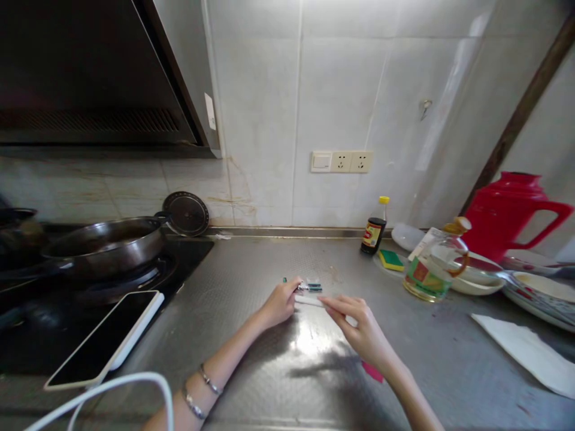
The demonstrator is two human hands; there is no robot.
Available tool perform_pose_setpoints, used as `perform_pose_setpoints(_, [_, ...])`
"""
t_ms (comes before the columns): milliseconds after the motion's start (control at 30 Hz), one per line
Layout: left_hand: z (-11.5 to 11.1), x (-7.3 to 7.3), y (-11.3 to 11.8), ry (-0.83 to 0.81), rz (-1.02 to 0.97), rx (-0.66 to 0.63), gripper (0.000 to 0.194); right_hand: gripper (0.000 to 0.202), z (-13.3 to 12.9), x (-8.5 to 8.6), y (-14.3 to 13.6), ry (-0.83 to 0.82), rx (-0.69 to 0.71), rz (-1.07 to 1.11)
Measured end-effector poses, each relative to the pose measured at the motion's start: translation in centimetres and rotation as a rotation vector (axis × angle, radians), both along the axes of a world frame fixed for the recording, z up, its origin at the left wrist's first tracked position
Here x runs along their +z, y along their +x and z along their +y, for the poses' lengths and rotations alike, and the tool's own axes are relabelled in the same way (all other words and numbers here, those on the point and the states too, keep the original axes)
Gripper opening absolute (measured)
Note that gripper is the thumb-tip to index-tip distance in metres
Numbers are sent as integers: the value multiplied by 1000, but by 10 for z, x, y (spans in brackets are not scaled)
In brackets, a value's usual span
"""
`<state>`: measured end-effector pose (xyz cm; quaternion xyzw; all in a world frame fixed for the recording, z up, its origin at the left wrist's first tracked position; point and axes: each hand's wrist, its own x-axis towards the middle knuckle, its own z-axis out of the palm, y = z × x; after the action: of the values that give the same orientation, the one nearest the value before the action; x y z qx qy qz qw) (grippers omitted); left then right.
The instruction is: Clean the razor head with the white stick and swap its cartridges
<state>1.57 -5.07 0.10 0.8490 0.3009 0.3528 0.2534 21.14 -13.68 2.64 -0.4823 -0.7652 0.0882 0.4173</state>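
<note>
My left hand (282, 304) is closed, its thumb and fingers pinching a slim, pen-like item (312, 287) with dark green and clear parts. One end of it pokes out to the left of the fingertips, the other to the right. Just below it, a thin white stick-like piece (309, 300) spans the gap between both hands. The fingers of my right hand (354, 323) are pinched on the right end of this white piece. Its left end meets my left fingers, where the exact contact is hidden. Both hands are above the steel counter (251, 263).
On the left are a steel pan (112, 245) on the stove and a phone (105, 338) with a white cable. A sauce bottle (372, 233), sponge (390, 260), oil jug (433, 269), red thermos (507, 215) and paper (530, 353) stand or lie right. Something pink (372, 371) shows beneath my right wrist.
</note>
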Motion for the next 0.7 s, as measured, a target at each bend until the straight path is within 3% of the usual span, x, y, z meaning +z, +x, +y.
perform_pose_setpoints(167, [-1, 1, 0, -36, -41, 12, 11, 33, 1, 2, 2, -10, -66, 121])
perform_pose_setpoints(300, [0, 1, 1, -69, -82, 21, 8, 34, -4, -5, -2, -138, 28, 245])
perform_pose_setpoints(400, [1, 0, 4, -202, -198, 37, 4, 41, -10, -12, -12, -296, 34, 520])
perform_pose_setpoints(567, [-4, -1, 9, -474, -339, -39, 19, 47, -16, -22, -37, -622, 79, 1121])
perform_pose_setpoints(700, [-7, -1, 13, -516, -346, -58, 22, 44, -18, -22, -52, -703, 161, 1291])
